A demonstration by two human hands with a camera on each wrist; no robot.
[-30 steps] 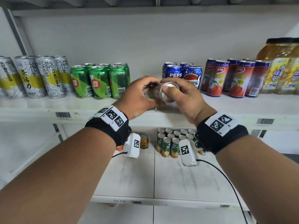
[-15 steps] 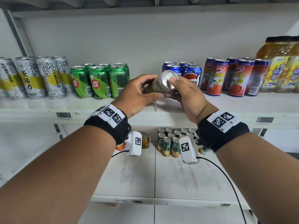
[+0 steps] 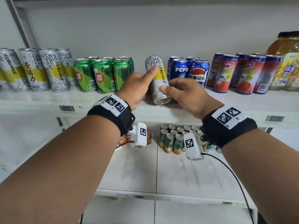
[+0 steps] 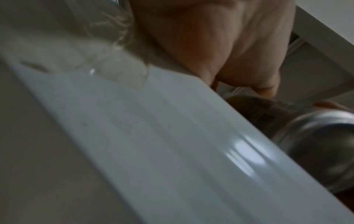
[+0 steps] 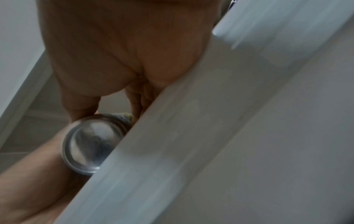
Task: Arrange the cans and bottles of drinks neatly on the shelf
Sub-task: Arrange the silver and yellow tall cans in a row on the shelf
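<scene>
A tall silver and yellow tea can (image 3: pixel 157 78) stands nearly upright, slightly tilted, just above the shelf (image 3: pixel 40 102) between the green cans (image 3: pixel 103 75) and the blue Pepsi cans (image 3: pixel 188 71). My left hand (image 3: pixel 142 84) grips its left side, thumb on the upper body. My right hand (image 3: pixel 182 91) pinches its lower right side. The right wrist view shows the can's shiny bottom (image 5: pixel 91 144) over the shelf's front edge (image 5: pixel 172 136). In the left wrist view the can's base (image 4: pixel 318 144) is blurred.
Several matching silver tea cans (image 3: pixel 37 70) stand at the shelf's left end. Red juice cans (image 3: pixel 242 73) and yellow tea bottles (image 3: pixel 288 62) stand at the right. On the lower shelf (image 3: pixel 137 172) are small green cans (image 3: pixel 174 138) and an orange can (image 3: pixel 123 139).
The can was lying sideways between my hands with its end facing me. Now it is turned nearly upright, and both hands have moved forward toward the gap on the shelf.
</scene>
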